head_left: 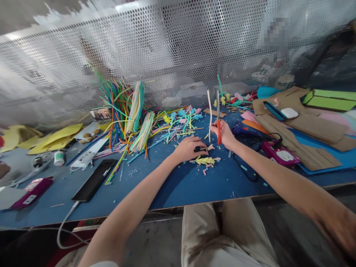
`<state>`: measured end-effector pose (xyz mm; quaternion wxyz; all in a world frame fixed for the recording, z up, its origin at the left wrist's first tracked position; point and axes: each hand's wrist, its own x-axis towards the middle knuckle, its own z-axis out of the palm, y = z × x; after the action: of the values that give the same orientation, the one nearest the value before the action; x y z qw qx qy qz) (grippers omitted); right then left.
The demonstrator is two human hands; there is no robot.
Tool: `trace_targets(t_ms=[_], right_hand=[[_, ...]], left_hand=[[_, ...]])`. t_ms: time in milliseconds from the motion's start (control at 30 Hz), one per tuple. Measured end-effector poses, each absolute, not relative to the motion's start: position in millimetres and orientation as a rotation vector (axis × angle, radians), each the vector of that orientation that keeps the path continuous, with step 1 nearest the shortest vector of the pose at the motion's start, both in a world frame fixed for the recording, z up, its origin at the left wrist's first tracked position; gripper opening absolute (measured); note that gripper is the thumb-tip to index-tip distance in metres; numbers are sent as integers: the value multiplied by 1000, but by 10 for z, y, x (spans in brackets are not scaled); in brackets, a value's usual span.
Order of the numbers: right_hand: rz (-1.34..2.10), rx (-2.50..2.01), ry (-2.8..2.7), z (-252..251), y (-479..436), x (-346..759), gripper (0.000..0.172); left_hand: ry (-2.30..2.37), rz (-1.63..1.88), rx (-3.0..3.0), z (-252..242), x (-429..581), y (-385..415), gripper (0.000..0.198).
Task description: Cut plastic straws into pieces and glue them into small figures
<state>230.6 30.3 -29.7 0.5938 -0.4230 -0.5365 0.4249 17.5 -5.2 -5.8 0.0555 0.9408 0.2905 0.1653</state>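
Observation:
My right hand [223,134] is closed around red-handled scissors [218,118] whose blade points up, and it also pinches a pale straw [209,111] held upright. My left hand [188,148] rests on the blue table [178,185] with its fingers curled round a small black object [198,149] and a pale straw piece. Just below that hand lies a small heap of yellow and pink straw cuttings [205,161].
Bundles of coloured straws [130,115] and cut straw flowers [182,120] lie behind the hands. A black phone [94,180] on a cable lies left. A purple device [279,152], cardboard pieces [303,135] and green sheets [330,99] lie right. A perforated metal screen [178,55] stands behind.

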Motion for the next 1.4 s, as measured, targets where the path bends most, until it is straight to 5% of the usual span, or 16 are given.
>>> trace_targets(t_ms=[1000, 1400], right_hand=[[950, -1019, -1238, -351, 356, 2340, 34], [986, -850, -1156, -199, 253, 2307, 36]], left_hand=[[987, 608, 2677, -72, 152, -79, 18], [1108, 1050, 2063, -202, 143, 46, 31]])
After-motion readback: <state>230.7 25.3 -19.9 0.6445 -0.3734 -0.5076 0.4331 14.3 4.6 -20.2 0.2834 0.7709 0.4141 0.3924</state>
